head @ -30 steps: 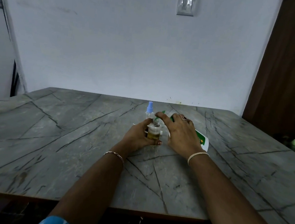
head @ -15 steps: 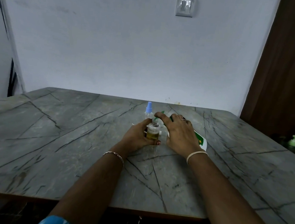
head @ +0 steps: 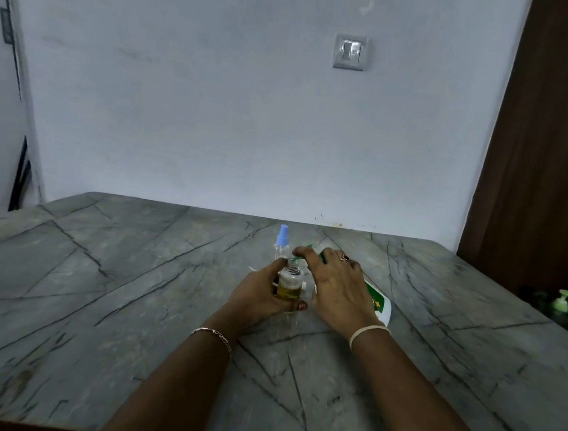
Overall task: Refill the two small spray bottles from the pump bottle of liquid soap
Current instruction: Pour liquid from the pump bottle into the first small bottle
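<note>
My left hand [head: 259, 295] grips a small clear spray bottle [head: 289, 283] with its cap off and yellowish liquid in its lower part, upright on the grey marble table [head: 134, 288]. My right hand [head: 338, 287] lies over the white and green pump bottle [head: 379, 302], which is tilted low over the table; its fingers press the green pump head [head: 301, 252], whose nozzle sits over the small bottle's open neck. A second small clear spray bottle with a blue cap [head: 282, 239] stands just behind. Most of the pump bottle is hidden under my hand.
A white wall with a light switch [head: 351, 52] rises behind the table. A dark brown door [head: 546, 151] stands at the right. Beyond the table's right edge sits a pale green pump dispenser [head: 562, 301] in shadow.
Both hands hold the same grip on the bottles. The camera has tilted up a little, so the hands sit lower in view.
</note>
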A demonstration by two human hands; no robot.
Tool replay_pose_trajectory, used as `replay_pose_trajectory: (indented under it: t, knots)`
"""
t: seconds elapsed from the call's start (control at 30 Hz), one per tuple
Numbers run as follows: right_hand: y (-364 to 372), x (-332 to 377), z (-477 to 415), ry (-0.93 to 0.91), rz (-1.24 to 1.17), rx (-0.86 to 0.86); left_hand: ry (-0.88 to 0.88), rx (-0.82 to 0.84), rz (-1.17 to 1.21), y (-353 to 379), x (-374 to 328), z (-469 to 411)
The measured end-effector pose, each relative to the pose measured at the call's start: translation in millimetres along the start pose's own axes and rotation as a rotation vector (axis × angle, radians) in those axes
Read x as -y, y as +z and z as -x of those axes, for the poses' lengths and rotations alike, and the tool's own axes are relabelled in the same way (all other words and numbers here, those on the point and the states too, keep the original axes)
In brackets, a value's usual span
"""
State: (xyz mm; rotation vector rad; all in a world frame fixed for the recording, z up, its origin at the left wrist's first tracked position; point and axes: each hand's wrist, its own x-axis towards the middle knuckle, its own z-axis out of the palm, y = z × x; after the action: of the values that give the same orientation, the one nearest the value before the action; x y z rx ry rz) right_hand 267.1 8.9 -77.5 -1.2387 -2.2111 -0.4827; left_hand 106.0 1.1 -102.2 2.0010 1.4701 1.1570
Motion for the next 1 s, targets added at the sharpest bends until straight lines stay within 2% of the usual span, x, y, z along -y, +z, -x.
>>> replay_pose_trajectory:
  t: [1.0]
  knots:
    - [-8.0,-4.3,4.5,-0.005,-0.028,0.081,0.000,0.005,-0.012,-1.6,-4.3,2.0]
